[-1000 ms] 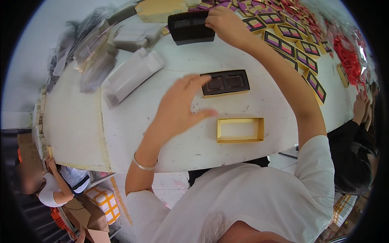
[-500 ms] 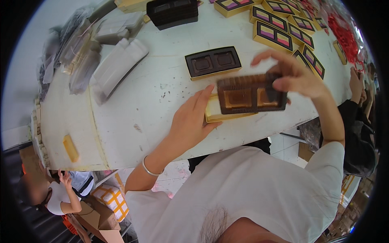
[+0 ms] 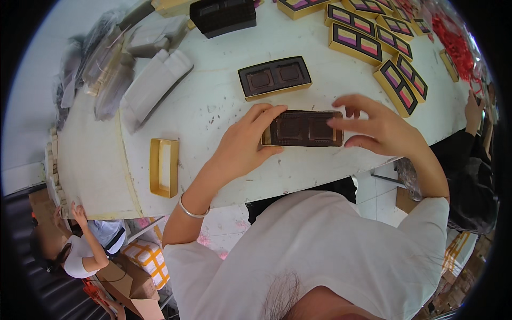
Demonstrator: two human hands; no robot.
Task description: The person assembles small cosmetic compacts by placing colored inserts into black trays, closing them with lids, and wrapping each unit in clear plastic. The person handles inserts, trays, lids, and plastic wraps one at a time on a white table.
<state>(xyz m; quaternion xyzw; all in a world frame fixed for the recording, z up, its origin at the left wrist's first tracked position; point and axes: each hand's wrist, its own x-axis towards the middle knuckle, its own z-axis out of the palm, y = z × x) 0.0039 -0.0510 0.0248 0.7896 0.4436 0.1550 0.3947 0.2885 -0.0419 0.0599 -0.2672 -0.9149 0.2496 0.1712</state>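
My left hand (image 3: 242,141) grips the left end of a small gold box, thumb along the near side and fingers along the far side. Inside the box lies a dark brown plastic tray (image 3: 303,129) with two square hollows. At the box's right end, my right hand (image 3: 381,128) has its fingers spread, and a fingertip is over or touching the tray's edge; it holds nothing. Just beyond stands another gold box with a brown tray (image 3: 274,78) in it. To the left of my left forearm is an empty gold box (image 3: 173,168).
A stack of brown trays (image 3: 223,18) stands at the back. Clear plastic sleeves (image 3: 154,85) lie at the left. Filled boxes (image 3: 354,42) with coloured inserts crowd the far right, near red ribbon-like material (image 3: 453,50). Other people sit at both ends of the table (image 3: 213,106).
The brown tray has gone from my right hand down into the gold box, and those fingers have spread. The empty gold box at the left has slid right across the table.
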